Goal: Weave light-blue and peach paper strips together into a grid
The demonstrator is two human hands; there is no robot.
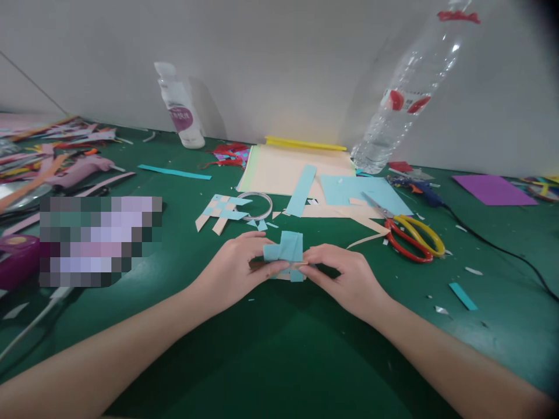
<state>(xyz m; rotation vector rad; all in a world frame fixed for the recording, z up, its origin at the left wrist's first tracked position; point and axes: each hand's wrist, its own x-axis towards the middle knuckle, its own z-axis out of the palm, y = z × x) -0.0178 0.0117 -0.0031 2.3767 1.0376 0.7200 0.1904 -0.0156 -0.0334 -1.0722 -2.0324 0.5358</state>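
Note:
Both hands hold a small piece of folded, woven paper strips [291,247], light blue and peach, above the green table. My left hand [242,260] pinches its left side between thumb and fingers. On its right edge, the thumb and fingertips of my right hand [343,270] close on a peach strip end. Just beyond my left hand lies a second woven paper piece [220,208] in the same two colours, its strip ends loose. A roll of clear tape [267,201] touches it. Small blue scraps [261,225] lie in front of the roll.
Red-and-yellow-handled scissors [413,237] lie right of centre beside a blue paper sheet [371,189]. Behind stand a white bottle [181,110] and a large clear bottle [404,99]. A cabled tool [430,194] lies at right. A pixelated patch covers something at left, near a pink glue gun [82,169].

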